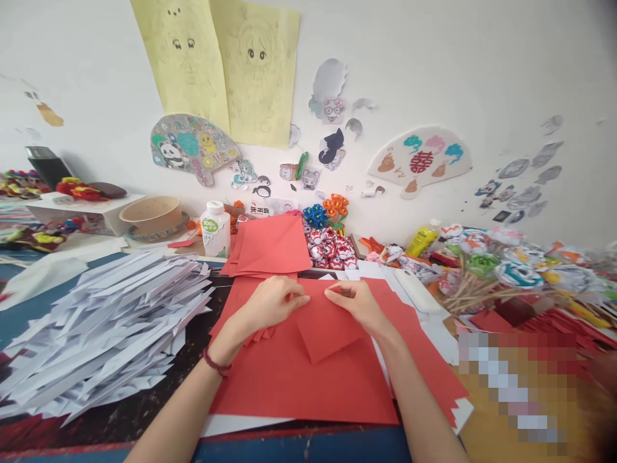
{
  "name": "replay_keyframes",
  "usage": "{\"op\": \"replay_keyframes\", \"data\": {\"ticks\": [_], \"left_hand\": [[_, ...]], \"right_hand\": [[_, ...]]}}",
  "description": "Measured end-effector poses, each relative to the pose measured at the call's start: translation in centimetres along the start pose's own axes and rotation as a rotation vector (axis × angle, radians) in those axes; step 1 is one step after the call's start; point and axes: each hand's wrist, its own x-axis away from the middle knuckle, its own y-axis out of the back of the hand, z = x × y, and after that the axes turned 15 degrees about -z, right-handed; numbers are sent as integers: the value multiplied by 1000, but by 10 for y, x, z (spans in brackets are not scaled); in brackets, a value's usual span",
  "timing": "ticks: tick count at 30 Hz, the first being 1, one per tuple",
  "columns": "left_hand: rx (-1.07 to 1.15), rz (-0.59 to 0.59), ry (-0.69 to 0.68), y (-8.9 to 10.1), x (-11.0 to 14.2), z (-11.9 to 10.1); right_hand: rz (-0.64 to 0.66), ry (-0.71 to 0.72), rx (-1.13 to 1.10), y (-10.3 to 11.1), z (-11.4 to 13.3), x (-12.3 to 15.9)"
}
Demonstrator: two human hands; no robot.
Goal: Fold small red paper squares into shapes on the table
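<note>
A small red paper sheet (328, 328) lies partly folded on a stack of larger red sheets (299, 379) at the table's middle. My left hand (270, 302) presses its fingers together on the sheet's upper left edge. My right hand (354, 302) pinches the same upper edge just to the right. The fingertips of both hands nearly meet at the fold. A red cord bracelet sits on my left wrist.
A big heap of folded white paper pieces (101, 328) fills the left side. More red sheets (272, 247), a white bottle (215, 228) and a round tub (150, 215) stand behind. Paper flowers on sticks (496, 270) crowd the right. Drawings hang on the wall.
</note>
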Motion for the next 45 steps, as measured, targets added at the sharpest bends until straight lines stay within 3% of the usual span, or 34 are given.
{"op": "replay_keyframes", "data": {"ticks": [7, 15, 19, 22, 26, 31, 34, 37, 40, 45], "left_hand": [[129, -57, 69, -17, 2, -15], [46, -100, 180, -35, 1, -16], [46, -89, 168, -25, -1, -7], [-26, -163, 202, -13, -3, -1], [56, -252, 227, -6, -4, -6], [181, -198, 225, -15, -2, -16], [121, -189, 238, -18, -2, -12], [74, -99, 180, -19, 0, -9], [47, -57, 133, -23, 2, -10], [-6, -96, 117, -27, 6, -14]], "right_hand": [[-120, 227, 215, -12, 0, 2], [-182, 384, 318, -11, 2, 4], [-260, 372, 292, 5, 3, 0], [-347, 292, 189, 18, 3, -4], [-381, 233, 106, 15, 1, -4], [-268, 230, 43, 2, -1, -4], [-31, 173, 33, 3, -2, -5], [157, 123, 70, 3, -3, -5], [210, 114, 82, -1, -3, -3], [212, 112, 74, -5, -2, -2]]}}
